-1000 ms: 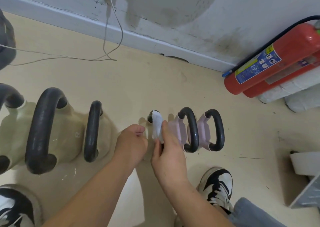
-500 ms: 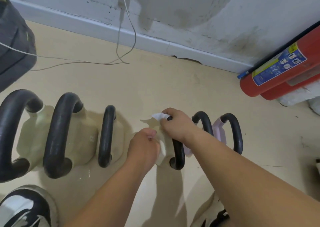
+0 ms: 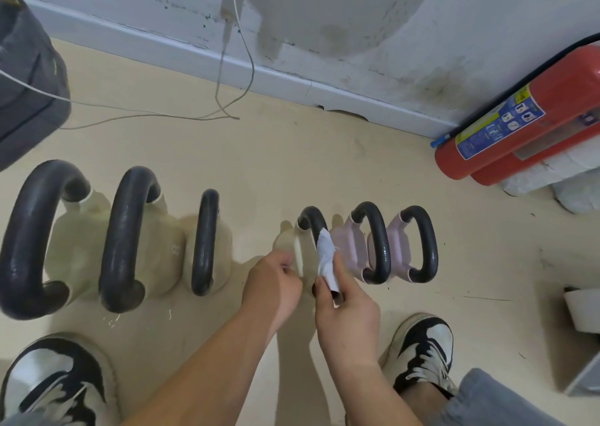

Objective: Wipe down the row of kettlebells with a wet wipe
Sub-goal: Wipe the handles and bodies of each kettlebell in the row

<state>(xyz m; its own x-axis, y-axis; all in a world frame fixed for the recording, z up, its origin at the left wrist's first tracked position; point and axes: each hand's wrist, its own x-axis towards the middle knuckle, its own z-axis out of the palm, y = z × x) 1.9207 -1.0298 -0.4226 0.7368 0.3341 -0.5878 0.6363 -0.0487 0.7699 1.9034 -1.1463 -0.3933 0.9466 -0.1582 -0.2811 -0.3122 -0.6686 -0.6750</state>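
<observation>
Several kettlebells with black handles stand in a row on the beige floor: cream ones on the left point(image 3: 152, 247), two pink ones on the right point(image 3: 397, 243). Between them stands a small cream kettlebell point(image 3: 289, 240). My right hand point(image 3: 344, 308) pinches a white wet wipe point(image 3: 328, 260) wrapped around the near half of this kettlebell's black handle point(image 3: 311, 221). My left hand point(image 3: 274, 282) is closed against the cream body of the same kettlebell, steadying it from the left.
A red fire extinguisher point(image 3: 519, 123) lies at the right by the wall. White cables point(image 3: 227, 107) trail over the floor at the back. A dark bag point(image 3: 26, 78) sits far left. My two shoes point(image 3: 422, 351) are at the bottom; a white object point(image 3: 584, 308) is at the right edge.
My right hand slid the wipe from the far top of the handle down toward its near end. The left hand has stayed on the kettlebell's body.
</observation>
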